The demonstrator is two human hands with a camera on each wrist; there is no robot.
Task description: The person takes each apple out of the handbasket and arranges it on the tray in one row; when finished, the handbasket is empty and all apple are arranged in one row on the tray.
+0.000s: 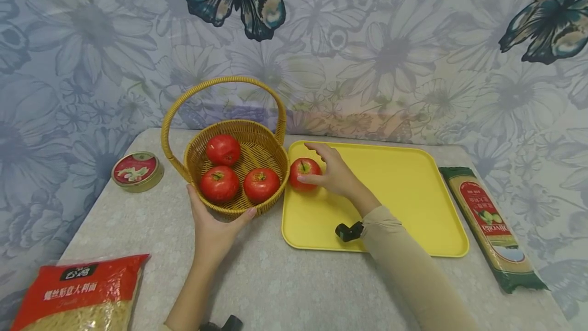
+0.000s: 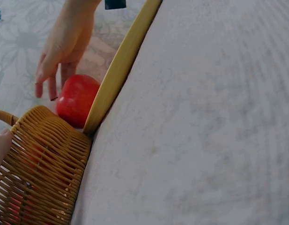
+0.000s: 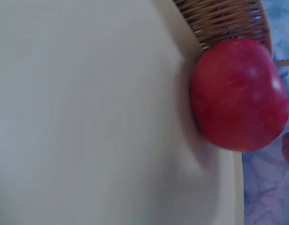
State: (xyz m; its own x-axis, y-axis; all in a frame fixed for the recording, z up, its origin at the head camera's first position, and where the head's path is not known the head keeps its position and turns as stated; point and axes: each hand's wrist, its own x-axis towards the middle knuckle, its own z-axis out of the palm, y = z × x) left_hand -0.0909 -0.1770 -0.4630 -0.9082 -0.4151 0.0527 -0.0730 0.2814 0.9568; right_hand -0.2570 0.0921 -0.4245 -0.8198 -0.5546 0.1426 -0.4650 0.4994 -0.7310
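A yellow wicker basket (image 1: 236, 127) with a tall handle holds three red apples (image 1: 219, 184). My left hand (image 1: 213, 231) holds its near left side, thumb and fingers spread around the wall; the basket hides part of the fingers. Another red apple (image 1: 305, 173) sits in the left end of a yellow tray (image 1: 381, 188), right beside the basket. Over this apple reaches my right hand (image 1: 337, 175), fingers extended past its far side and thumb in front. In the right wrist view, fingertips (image 3: 288, 147) show just beyond the apple (image 3: 239, 94).
On the left lie a round tin (image 1: 137, 171) and, nearer, a red bag of pasta (image 1: 82, 292). A long pack of noodles (image 1: 493, 226) lies along the tray's right side. A wall covered in butterfly-patterned cloth (image 1: 386, 55) rises behind the table.
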